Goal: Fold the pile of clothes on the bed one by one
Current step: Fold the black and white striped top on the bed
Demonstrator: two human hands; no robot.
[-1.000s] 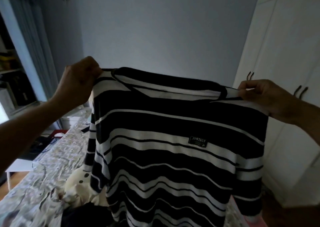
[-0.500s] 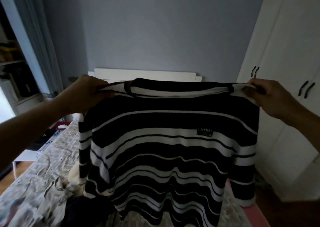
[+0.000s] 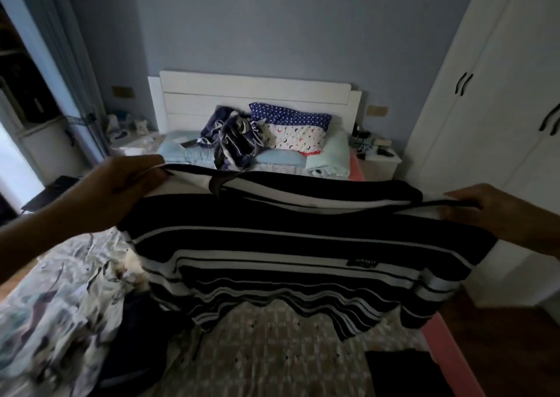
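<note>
Bedcover (image 3: 272, 354) lies nearest, with crumpled clothes (image 3: 133, 330) at its left. Above it hangs the striped shirt (image 3: 303, 245), which looks soft, light and likely to sag; the shoulders give the best hold. The left hand (image 3: 121, 190) and right hand (image 3: 485, 212) each pinch 1 shoulder, spread wide. Pillows (image 3: 291, 130) lie beyond.

Two hands in shot: left hand (image 3: 121, 190), right hand (image 3: 485, 212). One black-and-white striped knit shirt (image 3: 303, 245). One white slatted wooden headboard (image 3: 254, 96). Four black curved wardrobe handles (image 3: 458, 83) (pillows (image 3: 291, 130) overlap, no firm count).
</note>
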